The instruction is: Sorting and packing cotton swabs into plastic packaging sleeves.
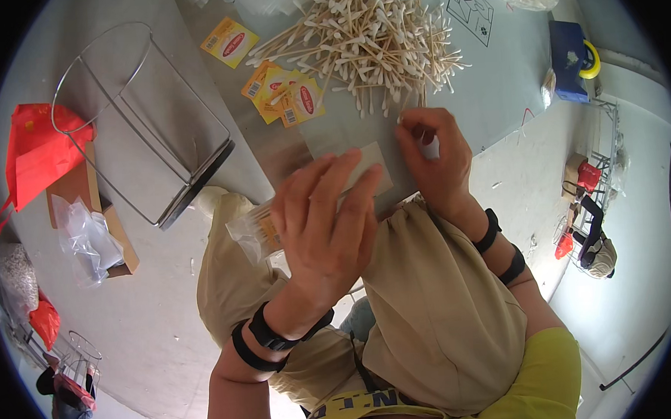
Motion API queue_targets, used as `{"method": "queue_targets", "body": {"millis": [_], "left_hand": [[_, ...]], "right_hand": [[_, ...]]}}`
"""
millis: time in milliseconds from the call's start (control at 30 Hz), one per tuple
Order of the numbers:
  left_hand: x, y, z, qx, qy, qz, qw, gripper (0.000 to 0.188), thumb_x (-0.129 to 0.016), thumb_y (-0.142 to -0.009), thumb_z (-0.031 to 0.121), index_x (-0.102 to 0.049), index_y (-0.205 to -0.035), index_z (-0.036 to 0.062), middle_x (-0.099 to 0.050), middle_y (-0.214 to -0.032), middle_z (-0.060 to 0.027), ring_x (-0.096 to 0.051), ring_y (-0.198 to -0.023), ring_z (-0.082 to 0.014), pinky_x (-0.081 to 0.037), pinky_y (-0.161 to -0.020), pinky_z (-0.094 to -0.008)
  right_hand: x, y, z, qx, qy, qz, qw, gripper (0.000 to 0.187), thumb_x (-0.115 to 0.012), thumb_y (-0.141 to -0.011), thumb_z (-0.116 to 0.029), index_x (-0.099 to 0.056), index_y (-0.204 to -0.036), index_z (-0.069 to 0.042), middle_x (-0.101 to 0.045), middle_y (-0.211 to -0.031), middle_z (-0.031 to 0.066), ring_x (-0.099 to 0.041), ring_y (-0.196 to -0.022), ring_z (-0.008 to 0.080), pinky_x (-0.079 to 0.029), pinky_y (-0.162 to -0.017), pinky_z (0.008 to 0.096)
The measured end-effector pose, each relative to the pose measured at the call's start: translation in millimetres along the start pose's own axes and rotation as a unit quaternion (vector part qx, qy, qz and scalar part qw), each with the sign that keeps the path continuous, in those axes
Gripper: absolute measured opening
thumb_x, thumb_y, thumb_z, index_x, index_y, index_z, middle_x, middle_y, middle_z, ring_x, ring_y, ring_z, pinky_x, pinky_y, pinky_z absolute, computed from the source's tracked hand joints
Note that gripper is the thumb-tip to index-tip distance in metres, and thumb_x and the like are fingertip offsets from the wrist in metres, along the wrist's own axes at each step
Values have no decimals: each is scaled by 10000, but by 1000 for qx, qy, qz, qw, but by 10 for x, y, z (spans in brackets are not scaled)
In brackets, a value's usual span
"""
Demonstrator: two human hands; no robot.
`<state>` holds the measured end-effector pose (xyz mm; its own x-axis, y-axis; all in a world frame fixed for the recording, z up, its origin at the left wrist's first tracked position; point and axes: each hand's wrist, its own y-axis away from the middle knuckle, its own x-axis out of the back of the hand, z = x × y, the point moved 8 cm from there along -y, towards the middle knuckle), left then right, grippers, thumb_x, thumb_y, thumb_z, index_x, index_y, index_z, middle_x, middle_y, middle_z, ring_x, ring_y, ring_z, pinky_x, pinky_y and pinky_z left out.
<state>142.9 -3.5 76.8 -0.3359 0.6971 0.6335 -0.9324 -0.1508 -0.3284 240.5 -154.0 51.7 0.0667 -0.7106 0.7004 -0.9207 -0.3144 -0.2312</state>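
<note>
One spread left hand (328,210) is partly covering a clear bag (247,234), grip hidden; my right hand (436,154) is curling, pinch unclear; brushing cotton swabs (377,47) just beyond risks scattering.

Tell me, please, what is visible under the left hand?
A clear plastic packet shows at one side, a pale flat piece at the other. The left hand covers the middle; whether they join cannot be seen.
</note>
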Motion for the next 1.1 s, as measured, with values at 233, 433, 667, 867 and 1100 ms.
{"method": "queue_targets", "body": {"millis": [233, 433, 667, 867, 1100], "left_hand": [[-112, 0, -69, -3, -110, -43, 993, 375, -700, -838, 89, -679, -1212, 104, -627, -1281, 4, -542, -1197, -241, -354, -1037, -406], [-205, -8, -177, 16, -130, -69, 989, 357, -743, -807, 102, -695, -1158, 142, -640, -1158, 6, -555, -1137, -225, -365, -1012, -417], [-171, -30, -226, 24, -106, -39, 993, 242, -761, -797, 127, -675, -1021, 161, -615, -1010, 14, -565, -1040, -231, -380, -939, -415], [-206, -13, -228, 16, -92, -51, 994, 229, -766, -799, 142, -662, -1001, 168, -606, -1001, 15, -566, -1013, -240, -379, -935, -413], [-148, -72, -258, 40, -88, -9, 995, 225, -773, -791, 147, -666, -988, 159, -601, -1032, 11, -560, -1026, -241, -376, -936, -414]], "right_hand": [[-126, 30, -296, 177, 38, -121, 976, 254, -752, -741, 25, -691, -974, -56, -652, -902, 82, -631, -755, 270, -537, -638, 373], [5, -67, -234, 111, 42, -61, 991, 226, -758, -752, -7, -690, -958, -69, -634, -916, 65, -632, -758, 256, -535, -625, 355], [15, -166, -228, 186, 188, -77, 961, 220, -772, -742, -27, -657, -923, -75, -604, -954, 53, -625, -802, 242, -530, -630, 345], [-121, -131, -361, 190, 166, -119, 960, 217, -763, -738, -32, -624, -898, -77, -585, -937, 53, -607, -821, 246, -524, -684, 358], [-159, -73, -403, 207, 96, -173, 958, 213, -768, -758, -52, -657, -937, -78, -605, -945, 56, -615, -810, 242, -524, -691, 346]]}}
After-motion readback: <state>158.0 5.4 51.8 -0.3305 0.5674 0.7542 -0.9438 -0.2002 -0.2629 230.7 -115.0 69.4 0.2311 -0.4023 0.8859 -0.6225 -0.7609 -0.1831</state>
